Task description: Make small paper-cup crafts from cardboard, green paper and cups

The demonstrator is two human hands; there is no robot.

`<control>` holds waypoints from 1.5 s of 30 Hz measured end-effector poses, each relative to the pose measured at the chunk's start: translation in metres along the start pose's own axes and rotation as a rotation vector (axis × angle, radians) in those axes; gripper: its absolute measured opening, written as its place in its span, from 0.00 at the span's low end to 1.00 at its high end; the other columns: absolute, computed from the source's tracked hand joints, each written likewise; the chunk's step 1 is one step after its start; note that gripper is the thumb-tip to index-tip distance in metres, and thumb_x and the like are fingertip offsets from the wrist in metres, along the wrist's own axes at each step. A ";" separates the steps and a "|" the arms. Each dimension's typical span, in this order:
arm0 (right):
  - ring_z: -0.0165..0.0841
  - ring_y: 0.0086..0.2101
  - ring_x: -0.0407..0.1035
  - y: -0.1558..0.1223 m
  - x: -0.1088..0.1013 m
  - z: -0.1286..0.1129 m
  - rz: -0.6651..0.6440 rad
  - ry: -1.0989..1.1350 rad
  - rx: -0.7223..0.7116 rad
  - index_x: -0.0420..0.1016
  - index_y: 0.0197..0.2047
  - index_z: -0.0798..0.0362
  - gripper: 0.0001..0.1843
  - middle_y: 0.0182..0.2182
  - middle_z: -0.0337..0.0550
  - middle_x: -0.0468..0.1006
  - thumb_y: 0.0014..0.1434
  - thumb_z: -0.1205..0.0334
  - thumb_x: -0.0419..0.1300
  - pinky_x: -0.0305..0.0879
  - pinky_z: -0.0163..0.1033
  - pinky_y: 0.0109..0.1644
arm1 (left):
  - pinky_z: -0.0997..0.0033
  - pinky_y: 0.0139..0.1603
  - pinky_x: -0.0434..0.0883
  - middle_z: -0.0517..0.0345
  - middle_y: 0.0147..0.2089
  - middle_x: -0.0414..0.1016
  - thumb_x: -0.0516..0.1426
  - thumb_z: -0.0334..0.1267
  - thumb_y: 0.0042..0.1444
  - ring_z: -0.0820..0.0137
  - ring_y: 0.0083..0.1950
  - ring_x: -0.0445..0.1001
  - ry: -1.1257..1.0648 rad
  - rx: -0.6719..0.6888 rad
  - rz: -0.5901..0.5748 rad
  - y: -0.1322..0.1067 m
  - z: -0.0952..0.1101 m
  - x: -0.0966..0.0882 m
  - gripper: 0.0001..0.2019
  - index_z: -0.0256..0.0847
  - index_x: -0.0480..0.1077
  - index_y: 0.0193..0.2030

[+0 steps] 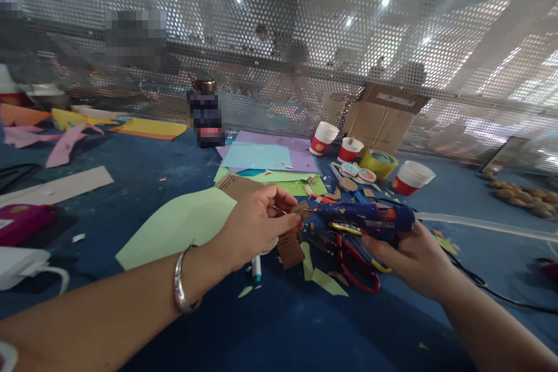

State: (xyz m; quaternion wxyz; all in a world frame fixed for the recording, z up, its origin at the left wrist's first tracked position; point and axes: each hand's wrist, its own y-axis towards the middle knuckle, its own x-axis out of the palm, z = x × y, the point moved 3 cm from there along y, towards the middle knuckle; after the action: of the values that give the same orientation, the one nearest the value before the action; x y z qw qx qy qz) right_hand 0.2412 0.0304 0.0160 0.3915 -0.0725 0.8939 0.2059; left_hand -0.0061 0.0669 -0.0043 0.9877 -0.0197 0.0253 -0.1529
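Note:
My right hand (407, 256) is wrapped round the grip of a blue hot glue gun (366, 216), with a long clear glue stick (471, 224) out of its back. The gun's nozzle points left at a small piece of cardboard (301, 209) pinched in my left hand (257, 218). Nozzle and cardboard look to be touching or nearly so. Under the hands lie a brown corrugated scrap (291, 251), red-handled scissors (355, 270), and a white marker (256, 268) with a teal end. Beside my left wrist is a large light green paper sheet (174, 224).
Coloured paper sheets (257, 156) are stacked behind the hands. Paper cups (325, 138), a yellow tape roll (378, 164) and an open cardboard box (379, 119) stand at the back right, before a perforated metal screen (261, 6). A black cable (488, 288) runs along the right.

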 end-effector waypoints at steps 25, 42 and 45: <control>0.37 0.31 0.74 -0.003 0.004 0.007 -0.032 -0.077 0.028 0.72 0.32 0.50 0.08 0.26 0.39 0.77 0.61 0.59 0.57 0.72 0.36 0.34 | 0.62 0.43 0.77 0.57 0.39 0.79 0.67 0.39 0.52 0.65 0.40 0.80 0.153 0.098 -0.012 -0.001 -0.003 -0.003 0.15 0.43 0.68 0.43; 0.37 0.31 0.75 -0.003 0.001 -0.001 0.023 -0.132 0.000 0.78 0.39 0.53 0.09 0.32 0.41 0.83 0.58 0.60 0.57 0.74 0.37 0.36 | 0.66 0.38 0.77 0.59 0.37 0.78 0.66 0.39 0.53 0.67 0.37 0.80 0.157 0.104 -0.011 -0.002 -0.001 -0.002 0.14 0.43 0.67 0.42; 0.37 0.30 0.75 -0.002 0.001 -0.001 0.020 -0.134 -0.009 0.77 0.37 0.52 0.08 0.31 0.40 0.83 0.57 0.61 0.57 0.74 0.37 0.36 | 0.66 0.38 0.77 0.59 0.37 0.78 0.67 0.40 0.53 0.67 0.37 0.80 0.175 0.119 -0.010 -0.002 -0.002 -0.003 0.15 0.43 0.67 0.42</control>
State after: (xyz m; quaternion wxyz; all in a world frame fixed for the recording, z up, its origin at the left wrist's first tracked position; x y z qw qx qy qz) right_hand 0.2404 0.0278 0.0158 0.4479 -0.0516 0.8655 0.2182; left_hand -0.0095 0.0660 -0.0056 0.9804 0.0521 0.1021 -0.1602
